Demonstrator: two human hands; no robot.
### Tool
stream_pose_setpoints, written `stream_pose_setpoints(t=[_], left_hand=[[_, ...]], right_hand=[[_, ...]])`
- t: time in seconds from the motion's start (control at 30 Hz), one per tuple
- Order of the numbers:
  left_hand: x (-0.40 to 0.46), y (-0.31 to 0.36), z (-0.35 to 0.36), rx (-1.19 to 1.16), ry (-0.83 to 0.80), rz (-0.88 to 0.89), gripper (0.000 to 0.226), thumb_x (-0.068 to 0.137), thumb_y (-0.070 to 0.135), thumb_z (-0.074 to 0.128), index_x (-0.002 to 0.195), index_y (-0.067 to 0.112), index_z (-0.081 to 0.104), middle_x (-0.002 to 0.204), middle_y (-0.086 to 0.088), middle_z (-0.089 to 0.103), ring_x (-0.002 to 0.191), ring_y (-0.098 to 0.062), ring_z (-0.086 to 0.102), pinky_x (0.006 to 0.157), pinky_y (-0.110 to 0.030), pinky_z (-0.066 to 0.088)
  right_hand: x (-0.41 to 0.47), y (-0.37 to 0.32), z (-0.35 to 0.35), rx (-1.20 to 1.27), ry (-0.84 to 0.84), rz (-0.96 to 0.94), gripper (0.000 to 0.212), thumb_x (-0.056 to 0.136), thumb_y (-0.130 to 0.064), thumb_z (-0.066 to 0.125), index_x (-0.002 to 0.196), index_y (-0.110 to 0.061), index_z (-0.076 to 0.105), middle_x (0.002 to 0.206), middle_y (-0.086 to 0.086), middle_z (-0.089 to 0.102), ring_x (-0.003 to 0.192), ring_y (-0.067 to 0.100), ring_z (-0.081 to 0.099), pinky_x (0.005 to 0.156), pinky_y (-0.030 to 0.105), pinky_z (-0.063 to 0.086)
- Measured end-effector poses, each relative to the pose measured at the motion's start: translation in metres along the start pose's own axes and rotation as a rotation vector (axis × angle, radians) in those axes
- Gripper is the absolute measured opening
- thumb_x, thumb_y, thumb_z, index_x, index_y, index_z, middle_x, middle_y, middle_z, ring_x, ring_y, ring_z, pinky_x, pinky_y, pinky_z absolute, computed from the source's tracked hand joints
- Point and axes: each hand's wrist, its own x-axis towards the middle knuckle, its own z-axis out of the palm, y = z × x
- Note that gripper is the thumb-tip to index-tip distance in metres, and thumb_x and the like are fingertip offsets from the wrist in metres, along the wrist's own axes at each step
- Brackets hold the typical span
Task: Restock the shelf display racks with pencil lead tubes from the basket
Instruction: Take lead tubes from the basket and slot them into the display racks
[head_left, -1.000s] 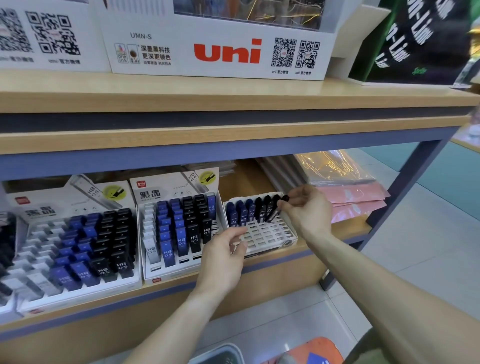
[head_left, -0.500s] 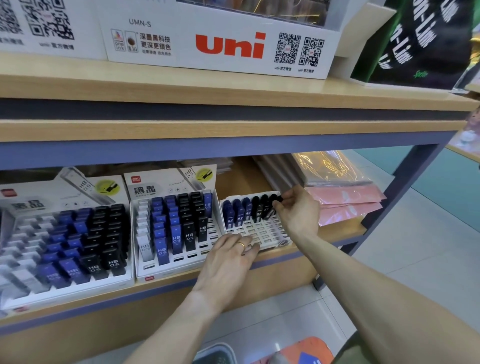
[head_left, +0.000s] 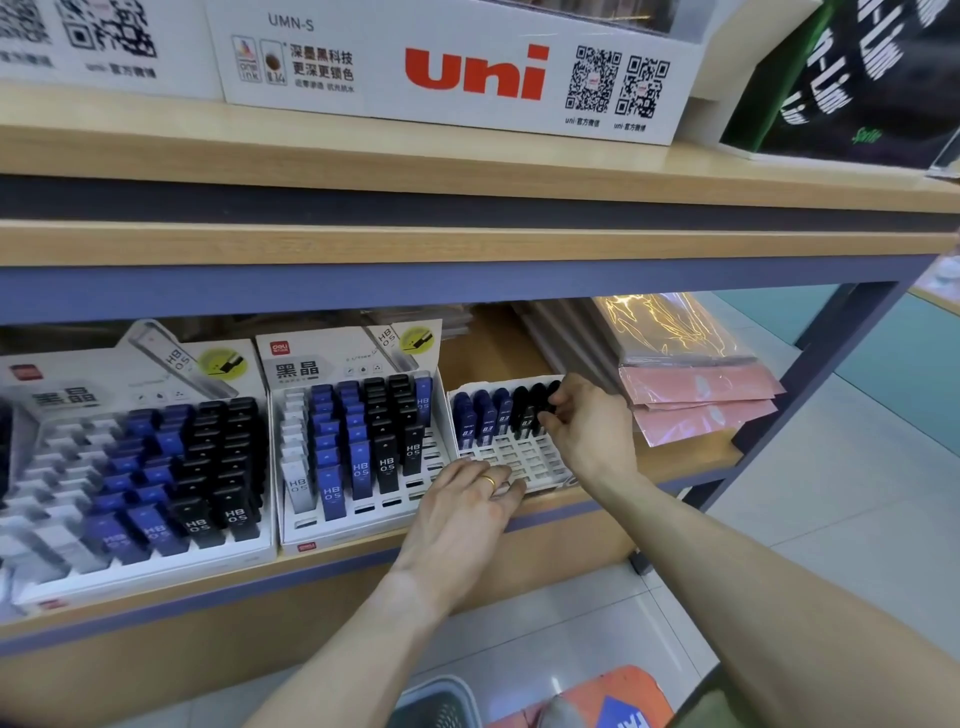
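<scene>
Pinching a black tube (head_left: 551, 401) with my right hand (head_left: 587, 431), I am seating it in the back row of the small rack (head_left: 540, 462) on the shelf (head_left: 675, 462), while my left hand (head_left: 467, 509) is lying flat, fingers straight, on its front edge.

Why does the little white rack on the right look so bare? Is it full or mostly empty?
Mostly empty. The small white rack has tubes only in its back row; the slots in front show bare white grid.

Bright even indoor light, glare on the clear plastic sleeves (head_left: 675, 332), dim lower shelf recess, wide-angle bowing, blurred left edge.
</scene>
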Motion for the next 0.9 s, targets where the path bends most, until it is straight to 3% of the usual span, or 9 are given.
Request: stream_pose_setpoints(t=[0.17,0.27,0.33,0.43,0.57,0.73,0.9], left_hand=[[0.002,-0.004,0.007,-0.002,0.021,0.005,0.064,0.058,0.011,0.092,0.118,0.022,0.075,0.118,-0.001,0.073,0.107,-0.024,0.069,0.097,-0.035,0.054],[-0.002,-0.005,0.004,-0.065,-0.006,0.008,0.066,0.089,0.0,0.061,0.15,0.022,0.049,0.156,-0.004,0.046,0.144,-0.029,0.04,0.122,-0.038,0.026],[-0.006,-0.008,0.0,-0.073,-0.014,0.004,0.072,0.094,-0.005,0.045,0.158,0.026,0.032,0.166,-0.001,0.026,0.153,-0.026,0.02,0.126,-0.035,0.01],[-0.02,-0.013,-0.007,-0.101,0.059,0.029,0.078,0.089,-0.008,0.05,0.156,0.028,0.035,0.162,-0.002,0.035,0.149,-0.025,0.029,0.124,-0.038,0.021],[-0.057,-0.022,-0.018,-0.105,0.063,0.032,0.065,0.088,0.001,0.064,0.147,0.025,0.049,0.146,-0.003,0.054,0.133,-0.025,0.049,0.109,-0.04,0.043],[-0.129,-0.027,-0.018,-0.102,-0.087,0.011,0.04,0.102,0.025,0.052,0.141,0.022,0.054,0.134,0.0,0.058,0.112,-0.027,0.059,0.092,-0.044,0.051],[-0.213,-0.024,0.011,-0.174,-0.324,-0.103,0.039,0.105,0.027,0.049,0.143,0.022,0.053,0.138,-0.002,0.056,0.117,-0.024,0.058,0.098,-0.04,0.048]], right_hand=[[-0.001,0.002,-0.001,-0.017,-0.029,0.009,0.018,0.084,-0.017,0.074,0.097,-0.02,0.063,0.085,-0.003,0.073,0.081,0.024,0.069,0.074,0.032,0.054],[-0.002,0.003,-0.005,-0.005,-0.032,0.002,0.026,0.083,-0.019,0.076,0.105,-0.022,0.061,0.095,-0.005,0.073,0.086,0.022,0.069,0.076,0.035,0.056],[-0.007,0.001,-0.01,0.013,-0.032,-0.015,0.031,0.083,-0.018,0.076,0.108,-0.022,0.057,0.098,-0.005,0.072,0.086,0.02,0.069,0.076,0.037,0.057],[-0.021,-0.007,-0.018,0.009,-0.052,-0.051,0.031,0.082,-0.018,0.075,0.103,-0.024,0.053,0.092,-0.009,0.07,0.081,0.017,0.069,0.072,0.036,0.057],[-0.061,-0.029,-0.023,0.04,-0.195,-0.121,0.026,0.082,-0.023,0.076,0.097,-0.028,0.055,0.081,-0.013,0.068,0.073,0.009,0.067,0.07,0.036,0.056],[-0.137,-0.046,-0.019,0.106,-0.611,-0.234,0.025,0.083,-0.029,0.079,0.1,-0.03,0.061,0.088,-0.011,0.071,0.08,0.003,0.067,0.078,0.033,0.058],[-0.216,-0.039,-0.001,-0.041,-1.014,-0.336,0.031,0.091,-0.032,0.073,0.12,-0.023,0.066,0.112,-0.005,0.072,0.097,0.009,0.068,0.09,0.032,0.057]])
